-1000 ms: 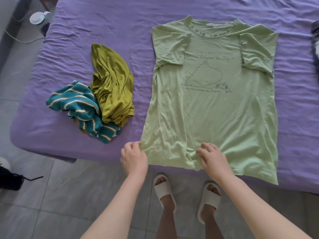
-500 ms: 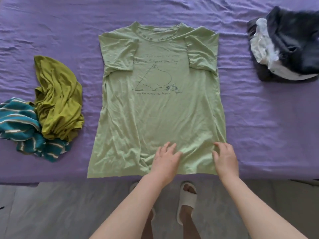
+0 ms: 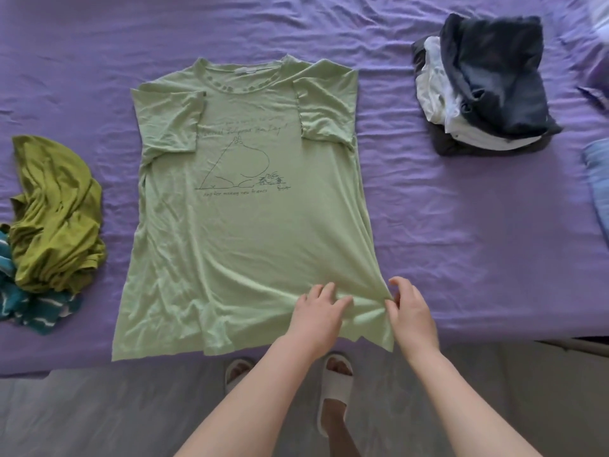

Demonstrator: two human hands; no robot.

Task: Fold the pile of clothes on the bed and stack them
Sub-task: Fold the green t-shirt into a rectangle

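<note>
Head view: a light green short-sleeved cotton T-shirt (image 3: 250,225) lies flat at frame centre on the purple bedsheet (image 3: 478,242). At its lower right hem the left hand (image 3: 318,316) presses down with fingers spread, and the right hand (image 3: 412,313) pinches the gathered corner. Crumpled olive and teal striped clothes (image 3: 52,222) sit left; a folded dark and white stack (image 3: 484,87) upper right; grey tiled floor (image 3: 99,413) below

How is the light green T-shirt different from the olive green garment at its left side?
The light green T-shirt lies spread flat; the olive green garment lies crumpled in a heap. The T-shirt shows a printed drawing; the olive garment looks plain. Both hands touch the T-shirt; none touches the olive one. Both lie on the purple bedsheet.
</note>
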